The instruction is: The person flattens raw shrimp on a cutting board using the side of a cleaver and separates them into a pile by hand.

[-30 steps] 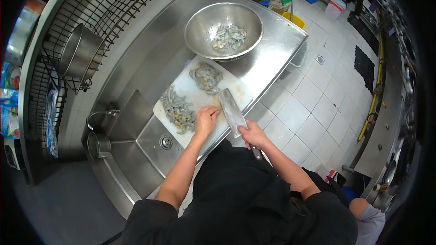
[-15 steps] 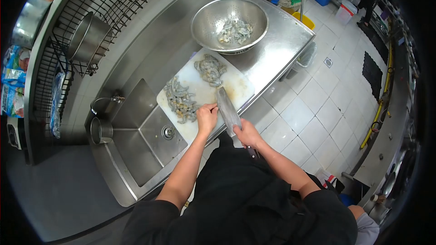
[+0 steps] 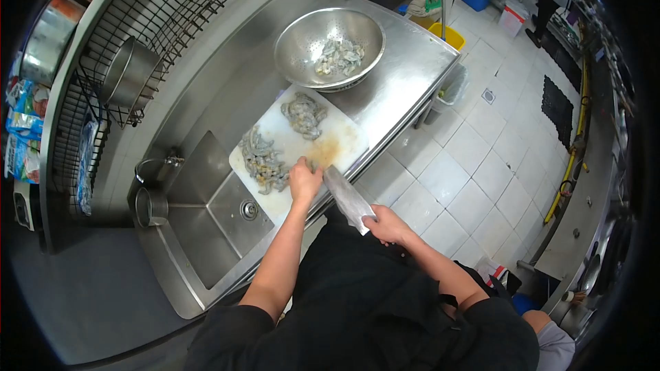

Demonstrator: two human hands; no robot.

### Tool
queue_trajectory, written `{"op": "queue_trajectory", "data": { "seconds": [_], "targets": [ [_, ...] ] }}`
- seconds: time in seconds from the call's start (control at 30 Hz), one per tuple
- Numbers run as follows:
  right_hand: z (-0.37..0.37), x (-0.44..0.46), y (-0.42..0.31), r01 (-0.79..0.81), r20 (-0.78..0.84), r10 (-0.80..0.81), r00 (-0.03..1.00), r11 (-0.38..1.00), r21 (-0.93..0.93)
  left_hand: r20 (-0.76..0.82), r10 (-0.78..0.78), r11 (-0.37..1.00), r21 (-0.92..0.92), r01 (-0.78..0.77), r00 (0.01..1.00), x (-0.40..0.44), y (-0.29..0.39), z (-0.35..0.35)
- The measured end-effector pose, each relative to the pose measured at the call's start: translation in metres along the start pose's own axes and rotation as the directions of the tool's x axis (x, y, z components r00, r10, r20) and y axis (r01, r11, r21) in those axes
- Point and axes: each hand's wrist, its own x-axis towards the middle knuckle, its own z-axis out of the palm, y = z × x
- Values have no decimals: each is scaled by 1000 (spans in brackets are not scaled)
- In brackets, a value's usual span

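My right hand (image 3: 387, 225) grips the handle of a cleaver (image 3: 348, 199), whose broad blade points up-left to the near edge of a white cutting board (image 3: 337, 127). On the board, my left hand (image 3: 304, 180) has its fingers pinched at what looks like a shrimp, mostly covered by the fingertips. To its left lies a pile of raw grey shrimp (image 3: 261, 159). A second shrimp pile (image 3: 304, 115) sits farther up the board, beside a brownish wet stain. Behind the board stands a steel colander (image 3: 292, 45) with more shrimp (image 3: 340, 57) in it.
A steel sink (image 3: 213, 240) with a small pot (image 3: 151, 206) adjoins the board at left. Above it is a wire rack (image 3: 185, 10) holding a pot (image 3: 130, 72). The counter edge (image 3: 405, 134) borders the tiled floor. Another person (image 3: 548, 0) stands at far right.
The cleaver has been drawn back toward my body and off the middle of the board, its blade turned flatter. My left hand has shifted slightly. The whole view has moved a little.
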Motion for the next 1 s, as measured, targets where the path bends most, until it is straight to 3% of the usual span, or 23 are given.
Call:
{"op": "queue_trajectory", "data": {
  "seconds": [0.13, 0.27, 0.33, 0.4, 0.43, 0.47, 0.5, 0.53, 0.6, 0.63, 0.8, 0.93, 1.0],
  "targets": [
    [-9, 6, -10, -46, -156, 54, 986, 998, 52, 115, -34, 999, 10, 33, 993, 18, 2, 5],
    [-18, 36, -26, -5, -276, 30, 961, 996, 92, -112, 57, 980, -186, -77, 992, 62, -9, 1],
    [-18, 61, -30, 91, -405, -77, 911, 996, 17, -186, 84, 948, -289, -137, 979, 97, -7, -2],
    [-20, 79, -52, 65, -436, -42, 899, 997, 39, -364, 175, 864, -389, -320, 915, 132, -1, -1],
    [-20, 87, -63, 47, -458, -13, 889, 997, 62, -359, 172, 862, -397, -317, 917, 143, 1, 4],
    [-17, 103, -58, 37, -460, -6, 888, 998, 58, -310, 214, 871, -369, -325, 926, 151, 4, 13],
    [-13, 125, -46, 54, -518, -83, 852, 996, -71, -259, 251, 879, -342, -332, 933, 155, 7, 21],
    [-12, 137, -47, 62, -560, -167, 811, 977, -202, -255, 241, 879, -351, -322, 936, 148, 16, 25],
    [-3, 145, -53, 24, -591, -164, 790, 971, -238, -330, 267, 940, -118, -320, 906, 126, 33, 31],
    [2, 146, -60, -4, -624, -168, 763, 964, -264, -325, 258, 942, -127, -312, 910, 124, 36, 34],
    [22, 157, -81, -43, -557, -136, 819, 954, -297, -312, 187, 963, -128, -237, 931, 125, 42, 37],
    [27, 161, -93, 34, -499, -198, 843, 947, -318, -361, 184, 941, -204, -271, 914, 130, 32, 43],
    [25, 168, -89, 173, -428, -320, 845, 922, -348, -466, 123, 884, -349, -310, 876, 132, 25, 43]
  ]
}}
